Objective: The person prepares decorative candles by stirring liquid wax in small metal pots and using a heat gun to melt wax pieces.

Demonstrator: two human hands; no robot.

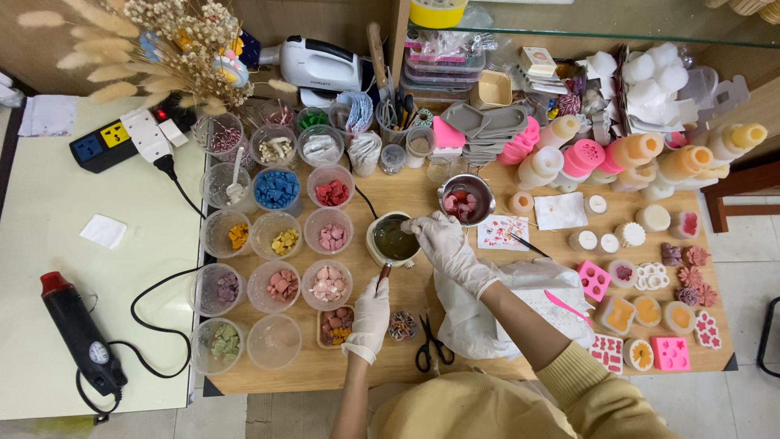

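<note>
Crowded wooden craft table (406, 370), clear plastic cups of coloured wax pieces (276, 189) at left. Small cream-coloured melting pot (394, 239) of dark liquid sits mid-table. Left gloved hand (370, 317) closed around its wooden handle (383, 276); right gloved hand (443, 244) curled over the rim, fingers pinched, what they grip not visible. Best done with handle held firm, pot level, away from black scissors (431, 345).

My left hand (370, 315), gloved, grips the handle of the small pot (392, 241) mid-desk (406, 370). Right hand (443, 241) sits over the pot's rim. Steel bowl (465, 199) w/ red pieces just behind-right of pot; scissors (431, 343) near front of it.
</note>
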